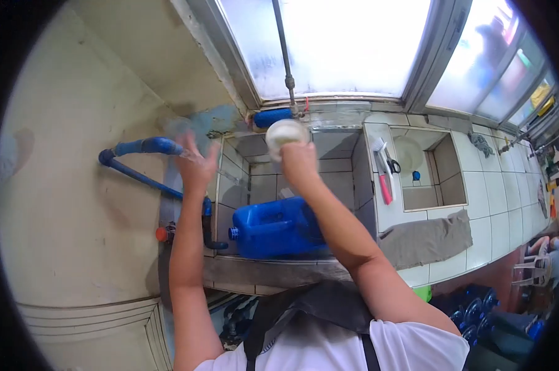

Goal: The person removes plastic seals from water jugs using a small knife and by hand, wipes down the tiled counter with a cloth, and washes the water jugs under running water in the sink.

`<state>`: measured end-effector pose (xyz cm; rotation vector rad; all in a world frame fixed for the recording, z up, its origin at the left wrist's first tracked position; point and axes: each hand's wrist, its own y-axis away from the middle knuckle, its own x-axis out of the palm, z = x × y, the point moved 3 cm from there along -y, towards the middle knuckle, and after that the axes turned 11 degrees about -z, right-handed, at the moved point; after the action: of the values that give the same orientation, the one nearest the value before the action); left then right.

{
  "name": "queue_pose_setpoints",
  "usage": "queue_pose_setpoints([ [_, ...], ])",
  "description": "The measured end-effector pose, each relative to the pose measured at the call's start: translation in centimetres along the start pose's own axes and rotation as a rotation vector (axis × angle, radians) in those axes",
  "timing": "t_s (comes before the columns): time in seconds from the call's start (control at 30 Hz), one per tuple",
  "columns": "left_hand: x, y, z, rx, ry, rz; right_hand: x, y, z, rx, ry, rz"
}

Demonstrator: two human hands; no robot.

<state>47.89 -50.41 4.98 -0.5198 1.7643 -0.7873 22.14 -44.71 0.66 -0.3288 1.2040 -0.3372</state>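
Note:
Beside the mouth of the blue pipe (149,146) is my left hand (200,166), its blurred fingers apart and holding nothing. Clear water runs from the pipe mouth past this hand toward the tiled basin (264,185). My right hand (299,162) grips a round white bowl (285,131) above the basin's back part; motion blurs it, and its contents cannot be made out. A large blue water jug (273,229) lies on its side across the front of the basin, its neck pointing left. My right forearm covers part of its base end.
Right of the basin, the tiled counter (489,191) holds a pink-handled brush (384,179), scissors (393,164) and a grey cloth (427,240). A smaller tiled basin (449,170) is set in it. Several blue jugs (474,309) stand on the floor; a seated person (556,256) is at far right.

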Motion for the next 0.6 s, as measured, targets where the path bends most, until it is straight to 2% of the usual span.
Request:
queue_pose_setpoints([
  [0.03,-0.9,1.5,-2.2,-0.043,0.243,0.326,-0.9,-0.5,-1.8,0.032,0.024,-0.089],
  [0.1,-1.2,6.0,-4.8,0.203,0.541,0.871,-2.1,-1.9,-5.8,0.052,0.186,-0.195],
  [0.17,-4.1,10.1,-7.5,0.391,0.447,0.901,-4.4,-3.3,-9.8,0.149,0.254,-0.116],
  [0.23,-3.7,11.6,-7.2,0.409,0.372,0.846,-4.8,-4.2,-14.4,0.147,0.327,-0.187],
  [0.3,-2.0,12.9,-5.9,0.43,0.324,0.731,-5.5,-5.6,-18.2,0.226,0.432,-0.135],
  [0.47,-0.5,10.1,-5.1,0.511,0.448,0.759,-5.4,-6.7,-24.2,0.343,0.382,-0.099],
  [0.53,0.0,8.9,-4.6,0.725,0.421,0.713,-4.5,-6.4,-25.8,0.367,0.358,-0.085],
  [0.6,0.5,7.6,-4.0,0.765,0.399,0.699,-2.7,-6.0,-27.0,0.427,0.326,-0.025],
])
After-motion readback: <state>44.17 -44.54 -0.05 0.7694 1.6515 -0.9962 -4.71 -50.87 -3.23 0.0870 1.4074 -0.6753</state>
